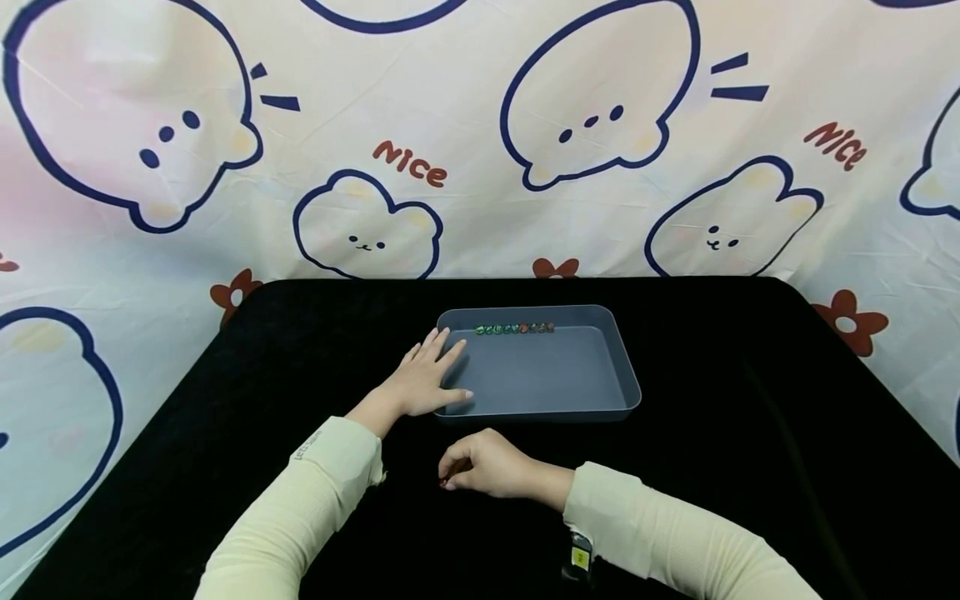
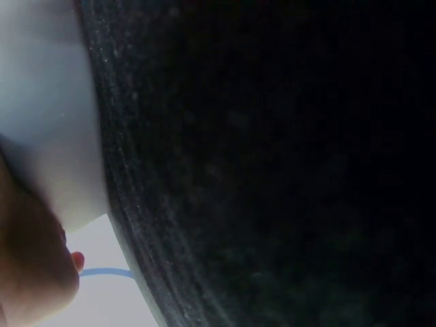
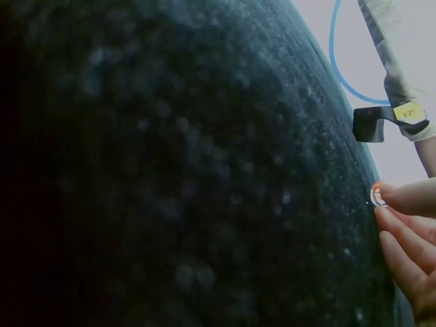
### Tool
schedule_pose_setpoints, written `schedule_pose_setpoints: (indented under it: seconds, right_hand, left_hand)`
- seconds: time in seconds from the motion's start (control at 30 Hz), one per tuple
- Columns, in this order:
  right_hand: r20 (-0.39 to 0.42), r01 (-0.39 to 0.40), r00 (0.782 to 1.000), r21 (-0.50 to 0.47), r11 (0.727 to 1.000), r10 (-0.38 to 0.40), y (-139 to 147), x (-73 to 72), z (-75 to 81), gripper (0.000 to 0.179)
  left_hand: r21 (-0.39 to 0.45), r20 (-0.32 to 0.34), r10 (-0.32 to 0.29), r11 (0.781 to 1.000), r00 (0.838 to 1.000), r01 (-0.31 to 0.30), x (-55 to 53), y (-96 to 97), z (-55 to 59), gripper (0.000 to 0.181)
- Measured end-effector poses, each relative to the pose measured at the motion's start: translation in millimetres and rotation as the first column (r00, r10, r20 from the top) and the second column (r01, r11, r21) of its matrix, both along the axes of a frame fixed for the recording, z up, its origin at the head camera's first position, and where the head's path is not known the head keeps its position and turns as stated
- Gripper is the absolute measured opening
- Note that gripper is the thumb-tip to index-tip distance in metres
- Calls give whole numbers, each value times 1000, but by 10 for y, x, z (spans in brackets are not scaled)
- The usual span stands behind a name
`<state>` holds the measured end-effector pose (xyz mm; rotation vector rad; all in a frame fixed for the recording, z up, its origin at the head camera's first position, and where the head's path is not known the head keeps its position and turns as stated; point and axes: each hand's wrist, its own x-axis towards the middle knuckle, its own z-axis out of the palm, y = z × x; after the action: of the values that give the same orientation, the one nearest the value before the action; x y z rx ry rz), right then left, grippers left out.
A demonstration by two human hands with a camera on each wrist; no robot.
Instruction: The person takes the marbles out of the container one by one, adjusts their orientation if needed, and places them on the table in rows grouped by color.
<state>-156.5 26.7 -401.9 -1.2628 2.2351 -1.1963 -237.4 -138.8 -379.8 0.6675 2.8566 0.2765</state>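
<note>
While one marble (image 3: pixel 378 196) is held, nine (image 1: pixel 515 329) lie aligned.

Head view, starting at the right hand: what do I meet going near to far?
The right hand pinching a small shiny red piece, the near rim of the grey rectangular tray, the row of small shiny green and reddish pieces in it, the pale cloth backdrop with cartoon animals. Omitted: the left hand, overlapping the tray.

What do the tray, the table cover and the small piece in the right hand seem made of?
Tray: matte grey metal or plastic; smooth, thin-rimmed, no mirror shine. Table cover: probably dull black fabric, speckled close up. Small piece: perhaps glossy glass or plastic; bright highlights.
</note>
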Motion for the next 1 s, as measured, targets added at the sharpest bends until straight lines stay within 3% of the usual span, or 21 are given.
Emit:
schedule_pose_setpoints:
  seconds: [0.77, 1.0]
  right_hand:
    - [162, 45, 986, 1, 999, -44, 56, 2, 27, 16]
    - [173, 64, 983, 19, 998, -67, 90, 67, 212, 17]
  left_hand:
    - [-9, -5, -5, 1000, 1000, 5, -11, 8, -10, 83]
    - [9, -8, -13, 1000, 1000, 13, -3, -6, 6, 82]
